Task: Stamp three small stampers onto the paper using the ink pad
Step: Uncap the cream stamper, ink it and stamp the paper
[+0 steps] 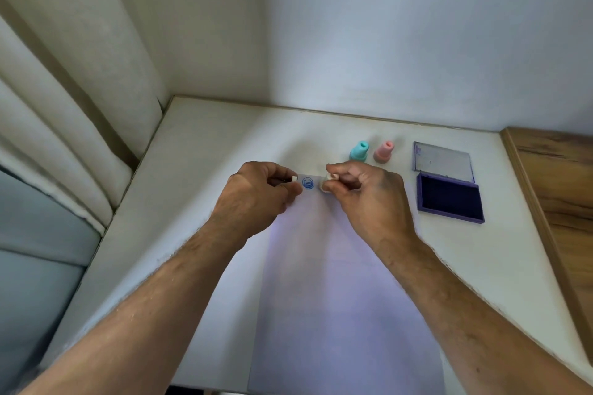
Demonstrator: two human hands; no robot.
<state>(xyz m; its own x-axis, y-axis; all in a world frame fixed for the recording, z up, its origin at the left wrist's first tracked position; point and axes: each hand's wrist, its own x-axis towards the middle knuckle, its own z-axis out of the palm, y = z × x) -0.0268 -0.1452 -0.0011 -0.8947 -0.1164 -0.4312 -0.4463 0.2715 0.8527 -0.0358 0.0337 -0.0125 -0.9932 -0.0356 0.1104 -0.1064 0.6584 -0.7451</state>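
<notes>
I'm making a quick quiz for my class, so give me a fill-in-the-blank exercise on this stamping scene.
1. The stamped mark on the paper is ____ in colour.
2. Beside the teal stamper stands a ____ stamper.
3. The ink pad has its lid ____.
4. The right hand pinches a small ____ stamper.

Missing words: blue; pink; open; white
</notes>
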